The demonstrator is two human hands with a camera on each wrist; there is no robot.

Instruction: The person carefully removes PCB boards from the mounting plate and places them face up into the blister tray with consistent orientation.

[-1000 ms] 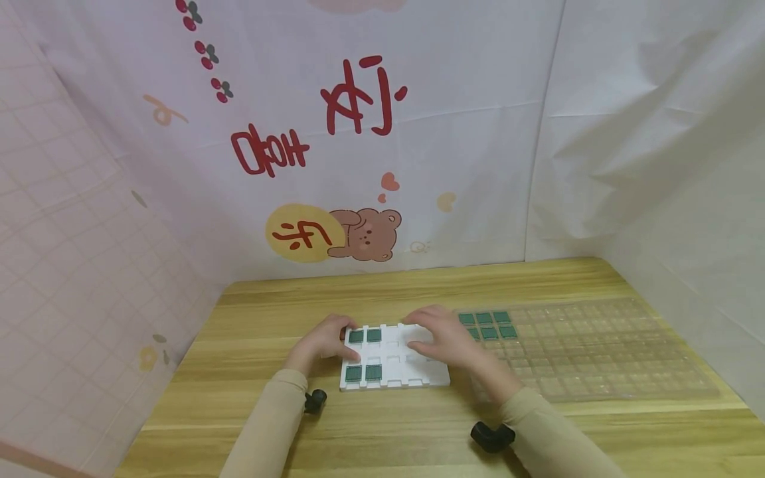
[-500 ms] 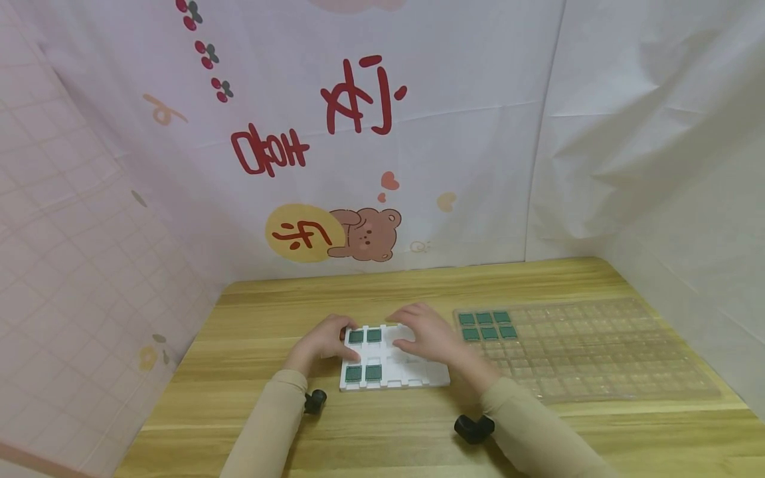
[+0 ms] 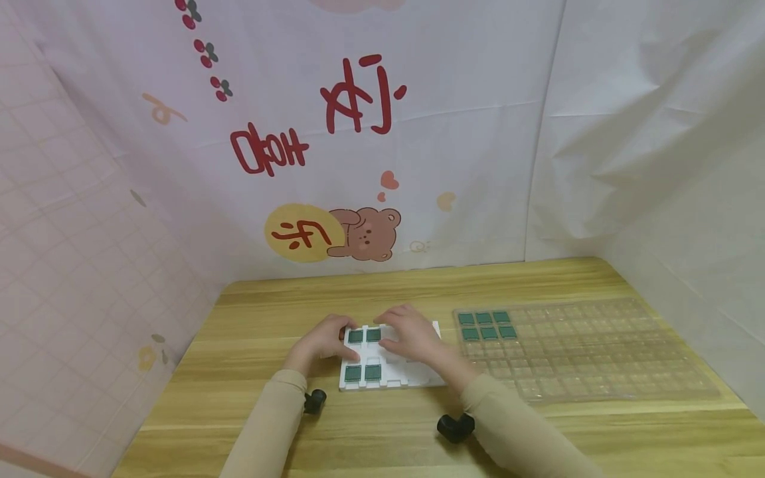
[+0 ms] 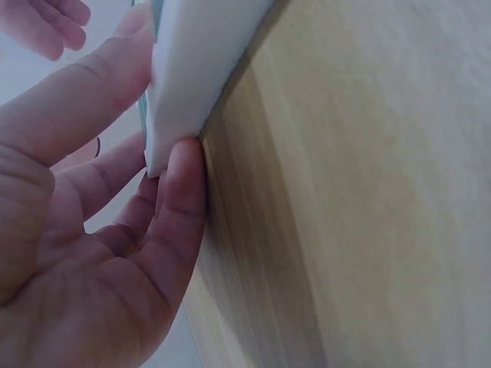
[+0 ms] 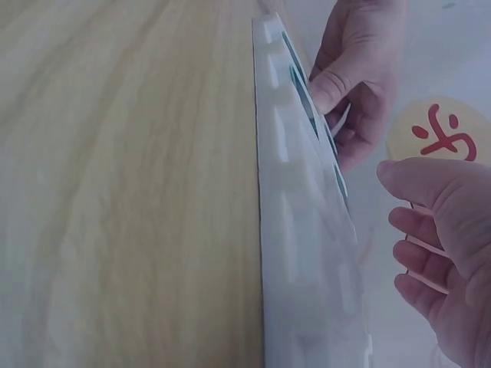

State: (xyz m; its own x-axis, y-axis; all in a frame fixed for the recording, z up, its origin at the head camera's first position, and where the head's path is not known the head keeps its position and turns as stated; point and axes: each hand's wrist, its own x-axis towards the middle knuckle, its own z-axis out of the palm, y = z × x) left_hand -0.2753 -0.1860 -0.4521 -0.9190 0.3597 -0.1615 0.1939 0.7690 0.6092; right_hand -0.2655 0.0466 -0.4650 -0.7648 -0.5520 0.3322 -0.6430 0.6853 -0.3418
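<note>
A white slotted tray lies on the table in the head view. Green square chips sit in its left part, two along the back row and two along the front. My left hand holds the tray's left end; in the left wrist view the thumb lies over the top and a finger presses the tray's side. Above the tray's middle hovers my right hand, thumb and fingers apart. In the right wrist view nothing shows between those fingers, and they do not touch the tray.
To the right lies a large clear plastic tray with many pockets. Several green chips fill its back left corner. A patterned white cloth hangs behind the wooden table.
My right hand has moved left over the white tray, uncovering its back right corner and the clear tray's chips. The left hand and the tray stay in place.
</note>
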